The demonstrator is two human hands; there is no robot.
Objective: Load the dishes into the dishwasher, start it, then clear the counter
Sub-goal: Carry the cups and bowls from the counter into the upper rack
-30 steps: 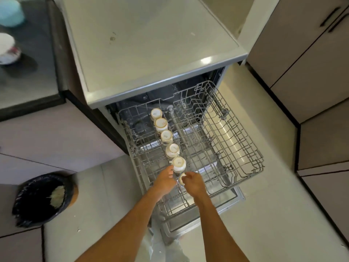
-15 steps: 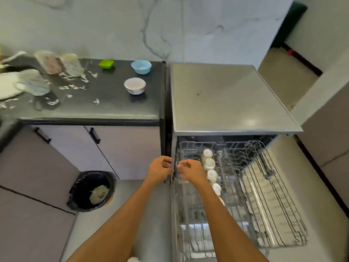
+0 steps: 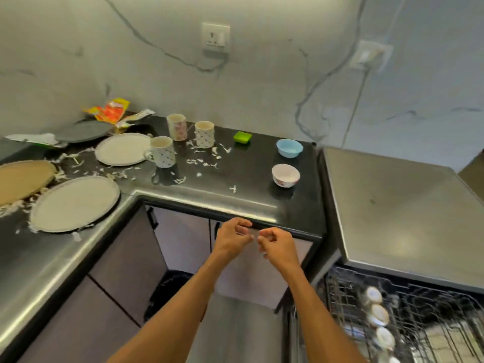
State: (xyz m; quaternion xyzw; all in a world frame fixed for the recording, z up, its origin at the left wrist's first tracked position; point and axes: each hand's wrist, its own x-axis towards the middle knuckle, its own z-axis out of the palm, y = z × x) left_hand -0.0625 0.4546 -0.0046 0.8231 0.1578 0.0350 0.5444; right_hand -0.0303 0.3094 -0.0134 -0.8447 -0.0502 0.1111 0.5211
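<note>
Head view looks down on two bare forearms reaching toward the near edge of a black L-shaped counter (image 3: 251, 166). The left hand (image 3: 231, 238) and the right hand (image 3: 277, 244) hang close together just in front of that edge, not touching it. Both have their fingers loosely curled with nothing visible in them.

On the counter, toward the right, a white bowl (image 3: 285, 175) sits near the edge with a blue bowl (image 3: 289, 148) beyond it and a small green dish (image 3: 242, 137) farther left. Three mugs stand upright toward the middle: a handled mug (image 3: 162, 155), a floral mug (image 3: 177, 127) and a dotted mug (image 3: 204, 134). Left of them lie a white plate (image 3: 121, 149), a large pale plate (image 3: 74, 204), a tan plate (image 3: 23, 180) and a dark grey plate (image 3: 83, 131), with white scraps (image 3: 201, 162) strewn about and bright wrappers (image 3: 110, 112) at the far wall.

At right stands the dishwasher (image 3: 403, 218), its wire rack (image 3: 340, 297) pulled out and carrying a row of upturned cups (image 3: 378, 314). A black bin (image 3: 167, 292) sits on the floor, partly hidden behind the left forearm.
</note>
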